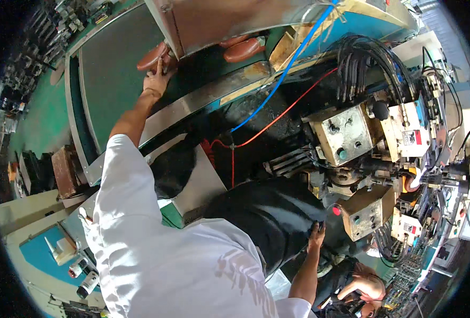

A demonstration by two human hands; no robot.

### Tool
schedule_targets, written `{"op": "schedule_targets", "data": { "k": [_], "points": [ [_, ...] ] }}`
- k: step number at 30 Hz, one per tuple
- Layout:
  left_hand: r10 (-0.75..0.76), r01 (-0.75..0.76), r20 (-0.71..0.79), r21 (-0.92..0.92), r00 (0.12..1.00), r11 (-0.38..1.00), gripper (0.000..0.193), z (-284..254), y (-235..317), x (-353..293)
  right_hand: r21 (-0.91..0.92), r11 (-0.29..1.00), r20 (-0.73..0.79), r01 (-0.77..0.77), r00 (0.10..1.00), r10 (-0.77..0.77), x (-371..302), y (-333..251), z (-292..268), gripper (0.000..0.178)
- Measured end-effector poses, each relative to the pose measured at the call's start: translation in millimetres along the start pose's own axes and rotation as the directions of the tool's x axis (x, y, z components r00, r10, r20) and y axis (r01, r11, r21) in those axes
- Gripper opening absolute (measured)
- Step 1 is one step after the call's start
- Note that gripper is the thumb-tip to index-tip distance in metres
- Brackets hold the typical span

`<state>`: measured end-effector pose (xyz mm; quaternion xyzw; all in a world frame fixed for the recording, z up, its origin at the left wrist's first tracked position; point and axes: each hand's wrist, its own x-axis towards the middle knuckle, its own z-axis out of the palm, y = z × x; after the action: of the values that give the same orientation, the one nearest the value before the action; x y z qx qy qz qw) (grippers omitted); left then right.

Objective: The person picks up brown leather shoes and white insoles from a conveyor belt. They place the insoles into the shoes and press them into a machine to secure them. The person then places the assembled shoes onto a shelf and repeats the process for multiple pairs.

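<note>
My left hand point(159, 78) reaches far forward over a green conveyor belt point(107, 69). Its fingers are closed on the near end of a glossy reddish-brown shoe point(151, 56), beside the lower corner of a metal hood. Farther right on the belt, another reddish-brown shoe point(244, 50) lies under the hood, with part of a third point(234, 41) behind it. My right hand point(316, 236) rests on my black-clad knee, holding nothing that I can see; its fingers are partly visible and stretched out.
The metal hood point(224, 21) stands over the belt. Blue point(283, 74) and red air hoses point(293, 103) hang in front of it. To the right is a machine with control boxes point(346, 135) and black hoses point(365, 66). Another person point(359, 289) bends low at the lower right.
</note>
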<state>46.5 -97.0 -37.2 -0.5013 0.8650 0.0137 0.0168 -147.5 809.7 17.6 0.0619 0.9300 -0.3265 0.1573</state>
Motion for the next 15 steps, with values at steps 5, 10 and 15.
{"op": "schedule_targets", "data": {
  "k": [5,10,15],
  "points": [
    [-0.066,0.084,0.169,-0.104,0.983,0.991,0.087,24,-20,26,0.231,0.971,0.115,-0.059,0.993,0.032,27,76,-50,0.059],
    [0.107,-0.161,0.257,0.199,0.96,0.967,0.07,-22,-35,63,0.075,0.952,0.081,-0.298,0.953,0.292,-39,-19,-18,0.063],
    [0.185,-0.219,0.172,0.206,0.968,0.954,0.062,-12,-33,58,-0.103,0.994,-0.053,-0.035,0.998,0.029,-44,-16,-5,0.061]
  ]
}}
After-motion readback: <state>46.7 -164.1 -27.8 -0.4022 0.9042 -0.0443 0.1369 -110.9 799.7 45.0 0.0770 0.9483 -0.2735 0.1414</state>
